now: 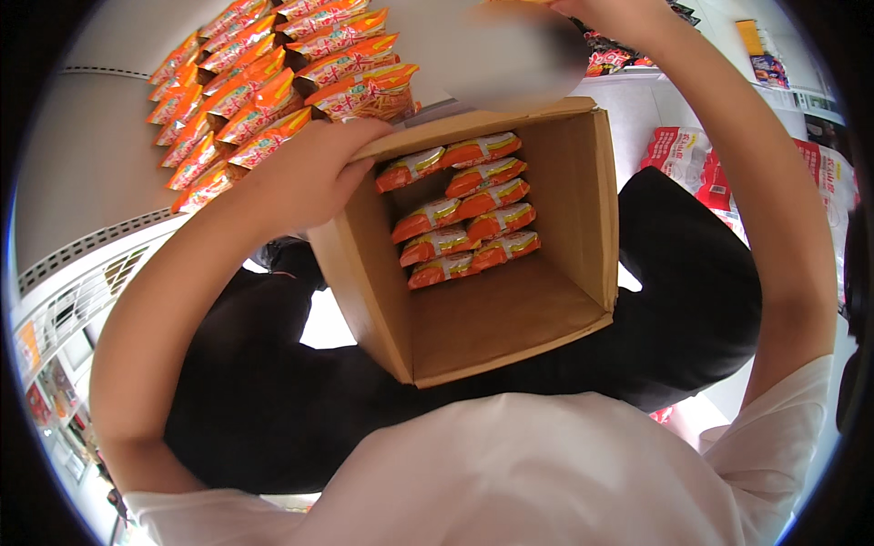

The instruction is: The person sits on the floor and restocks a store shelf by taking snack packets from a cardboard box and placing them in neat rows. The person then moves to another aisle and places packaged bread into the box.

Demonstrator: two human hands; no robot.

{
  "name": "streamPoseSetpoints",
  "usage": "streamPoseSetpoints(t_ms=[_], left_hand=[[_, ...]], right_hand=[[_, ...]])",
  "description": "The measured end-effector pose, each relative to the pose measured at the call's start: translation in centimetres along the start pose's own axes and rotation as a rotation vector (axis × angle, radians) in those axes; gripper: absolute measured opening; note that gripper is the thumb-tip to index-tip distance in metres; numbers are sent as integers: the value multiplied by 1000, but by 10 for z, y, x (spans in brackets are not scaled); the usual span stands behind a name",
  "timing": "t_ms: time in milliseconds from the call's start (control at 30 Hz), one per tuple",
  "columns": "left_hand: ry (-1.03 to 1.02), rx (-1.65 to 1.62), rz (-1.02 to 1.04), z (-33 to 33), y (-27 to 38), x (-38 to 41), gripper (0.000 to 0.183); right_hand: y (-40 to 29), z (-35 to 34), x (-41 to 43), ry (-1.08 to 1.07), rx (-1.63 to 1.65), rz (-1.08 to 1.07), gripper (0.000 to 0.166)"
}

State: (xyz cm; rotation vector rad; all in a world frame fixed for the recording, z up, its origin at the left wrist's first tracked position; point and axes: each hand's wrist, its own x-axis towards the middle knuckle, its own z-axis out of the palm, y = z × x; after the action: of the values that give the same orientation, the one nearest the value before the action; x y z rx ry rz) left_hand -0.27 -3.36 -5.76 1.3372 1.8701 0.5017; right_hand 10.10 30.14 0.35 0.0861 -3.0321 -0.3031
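An open cardboard box [505,300] rests tilted on my lap, with several orange snack packets [488,198] stacked in two columns against its far side. My left hand [328,170] grips the box's upper left edge, thumb inside the rim. My right hand [614,13] reaches to the top edge of the view, beyond the box; its fingers are at an orange-yellow packet [515,1], mostly cut off by the picture's edge and partly behind a blurred patch. Just past my left hand, several rows of orange noodle-snack bags [369,92] stand on a shelf.
The pale shelf [102,136] has a perforated metal edge at the left. A white wire rack [68,300] is below it. Dark and red packets [608,58] lie on a shelf at upper right. Red and white shrink-wrapped bottle packs [683,157] stand at right.
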Motion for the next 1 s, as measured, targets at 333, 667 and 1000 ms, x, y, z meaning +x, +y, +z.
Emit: streamPoseSetpoints(t_ms=[333,667,1000], left_hand=[[24,-45,-8,-4,-2,-15,41],[-42,-18,-65,-3,-6,-9,50],[-16,22,-13,-2,-8,-8,46]], right_hand=[[7,120,136,-26,-263,-35,48],[-18,147,199,-33,-84,106,51],[-14,175,205,78,-64,81,44]])
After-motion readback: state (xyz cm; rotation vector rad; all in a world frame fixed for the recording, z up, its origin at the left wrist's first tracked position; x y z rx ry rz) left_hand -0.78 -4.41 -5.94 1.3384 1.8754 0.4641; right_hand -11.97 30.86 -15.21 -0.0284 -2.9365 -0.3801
